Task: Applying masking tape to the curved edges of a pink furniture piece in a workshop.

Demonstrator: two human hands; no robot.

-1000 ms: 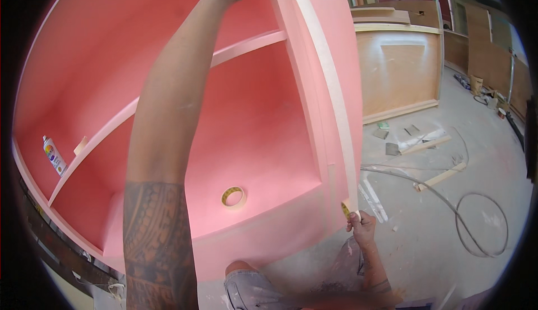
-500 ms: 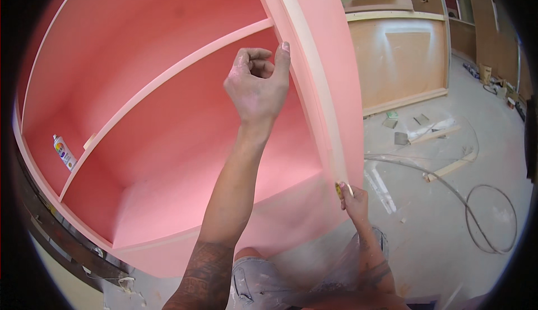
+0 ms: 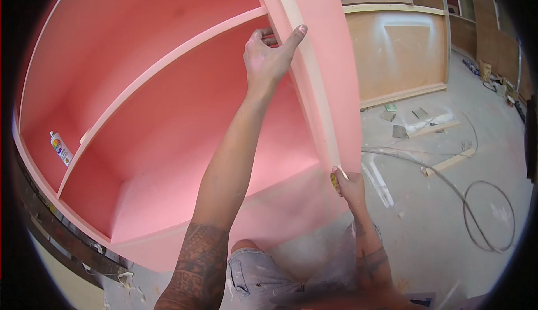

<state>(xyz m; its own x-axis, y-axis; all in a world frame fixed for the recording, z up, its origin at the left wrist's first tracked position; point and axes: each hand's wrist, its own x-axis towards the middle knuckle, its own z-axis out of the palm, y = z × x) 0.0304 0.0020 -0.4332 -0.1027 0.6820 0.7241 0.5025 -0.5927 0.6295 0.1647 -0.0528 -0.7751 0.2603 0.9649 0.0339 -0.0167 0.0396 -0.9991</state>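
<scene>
A large pink cabinet [image 3: 168, 114] lies on its side before me, with a shelf board [image 3: 168, 66] running across its inside. My left hand [image 3: 269, 55] is raised and grips the pale front edge [image 3: 305, 80] of the cabinet's side panel, thumb on the outer face. Low down, my right hand [image 3: 347, 184] presses a small yellow sanding pad [image 3: 334, 182] against the bottom end of that same edge.
A spray can [image 3: 60, 147] lies in the cabinet's left compartment. A plywood cabinet [image 3: 398, 52] stands behind on the right. Wood offcuts [image 3: 448, 161] and a coiled hose [image 3: 487, 214] lie on the dusty concrete floor. My knee in grey shorts [image 3: 258, 271] is below.
My left hand has come down along the panel edge from the top of the view and gripped it lower. The roll of tape inside the cabinet is no longer seen. My right hand stays put.
</scene>
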